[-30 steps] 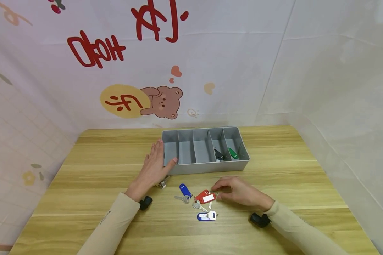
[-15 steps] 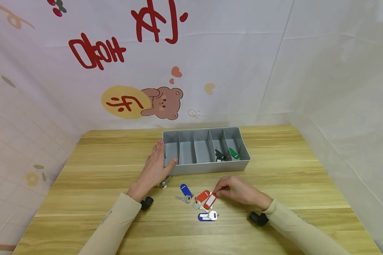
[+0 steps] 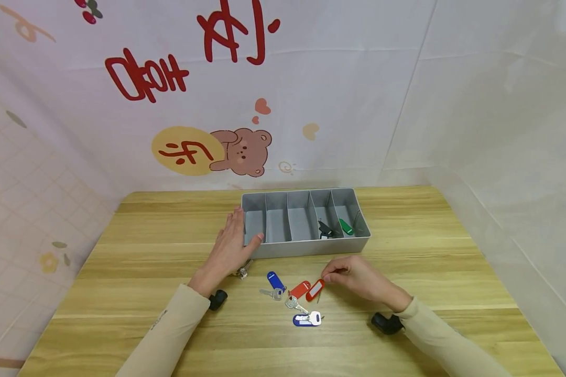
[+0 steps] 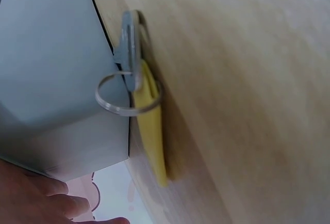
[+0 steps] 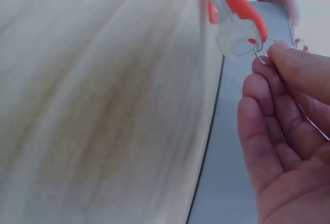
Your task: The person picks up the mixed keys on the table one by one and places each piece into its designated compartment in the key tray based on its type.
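Note:
My right hand [image 3: 358,277] pinches the thin metal ring [image 5: 259,54] of a red key tag [image 3: 315,289] between thumb and forefinger. In the right wrist view a silver key [image 5: 238,37] hangs from that ring beside the tag. My left hand [image 3: 227,243] lies with straight fingers against the left end of a grey divided box [image 3: 306,248], its thumb over the front rim. Below that hand, close to the box, a yellow key tag [image 4: 151,136] with a ring and key [image 4: 130,48] rests on the table, as the left wrist view shows.
On the wooden table [image 3: 207,340] lie another red tag [image 3: 300,289], a blue tag [image 3: 275,280] and a lower blue tag [image 3: 302,321], with keys beside or on them. The box holds black tags [image 3: 325,229] and a green tag [image 3: 346,227] in its right compartments.
My right hand has drawn the red key tag up and to the right, off the other red tag; it swung from lying flat to hanging tilted. My left hand stays at the box.

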Motion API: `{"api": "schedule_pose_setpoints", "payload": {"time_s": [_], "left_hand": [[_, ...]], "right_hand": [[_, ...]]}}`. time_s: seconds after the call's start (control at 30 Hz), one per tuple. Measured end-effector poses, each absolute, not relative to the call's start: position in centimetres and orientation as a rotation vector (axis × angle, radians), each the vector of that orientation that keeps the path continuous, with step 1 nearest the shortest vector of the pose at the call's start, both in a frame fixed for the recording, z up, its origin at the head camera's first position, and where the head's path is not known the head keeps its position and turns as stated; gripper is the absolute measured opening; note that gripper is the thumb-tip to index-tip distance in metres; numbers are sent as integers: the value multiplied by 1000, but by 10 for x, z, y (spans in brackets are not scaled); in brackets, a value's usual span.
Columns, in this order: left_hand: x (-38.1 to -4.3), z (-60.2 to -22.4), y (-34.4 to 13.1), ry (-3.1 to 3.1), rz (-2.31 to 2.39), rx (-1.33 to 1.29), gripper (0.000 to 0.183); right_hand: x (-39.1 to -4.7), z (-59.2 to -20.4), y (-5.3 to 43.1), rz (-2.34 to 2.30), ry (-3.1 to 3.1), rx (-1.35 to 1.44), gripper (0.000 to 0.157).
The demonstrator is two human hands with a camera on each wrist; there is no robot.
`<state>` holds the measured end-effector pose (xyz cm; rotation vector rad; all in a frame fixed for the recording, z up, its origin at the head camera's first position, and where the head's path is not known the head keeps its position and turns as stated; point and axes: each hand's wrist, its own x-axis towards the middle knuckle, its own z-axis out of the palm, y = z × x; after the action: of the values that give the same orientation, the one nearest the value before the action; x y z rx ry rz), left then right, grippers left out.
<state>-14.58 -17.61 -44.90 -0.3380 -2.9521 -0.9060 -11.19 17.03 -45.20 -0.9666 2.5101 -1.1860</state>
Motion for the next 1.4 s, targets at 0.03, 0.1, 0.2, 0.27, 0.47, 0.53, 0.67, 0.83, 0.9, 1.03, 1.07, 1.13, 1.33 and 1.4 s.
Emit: {"api": "schedule_pose_setpoints", "payload": {"time_s": [0.03,0.1,0.2,0.27,0.47,0.53,0.67,0.83,0.9,1.03,1.07,1.13,1.33,1.4], "left_hand": [[-146,-449,-176,-2953,-900,-340,94],[-145,-448,-176,-2954,-896,-344,94],[-145,-448,-176,-2961,-896,-343,94],[-146,-448,-176,-2964,-902,-342,94],[-146,-449,-176,-2973,-898,-332,94],[-146,-449,-176,-2975,-897,-329,94],[-147,-450,-176,-2971,-883,-334,94],[-147,-450,-176,-2968,-879,-337,94],[-147,-450,-176,-2966,-881,-340,94],[-147,-449,-176,-2964,-880,-340,94],[-147,-449,-176,-2961,-882,-344,94],[-148,-450,-177,-2960,-882,-345,94],[-148,-451,-177,-2953,-879,-343,95],[-148,-451,-177,-2955,-875,-342,95]], "right_hand": [[-112,-451,170,-1199,2514,-959,8],[-111,-449,170,-1227,2530,-959,8],[-110,-445,169,-1265,2559,-997,12],[-110,-442,169,-1286,2582,-1047,14],[-111,-431,168,-1351,2641,-1097,15],[-111,-427,167,-1372,2659,-1082,16],[-112,-418,165,-1417,2704,-1075,19],[-113,-407,161,-1513,2726,-1069,19],[-114,-403,159,-1547,2734,-1063,17],[-117,-394,157,-1588,2761,-1046,16],[-118,-392,156,-1596,2767,-1039,16],[-119,-389,154,-1612,2778,-1016,17],[-124,-380,149,-1647,2803,-973,16],[-125,-378,147,-1666,2801,-958,15]]}}
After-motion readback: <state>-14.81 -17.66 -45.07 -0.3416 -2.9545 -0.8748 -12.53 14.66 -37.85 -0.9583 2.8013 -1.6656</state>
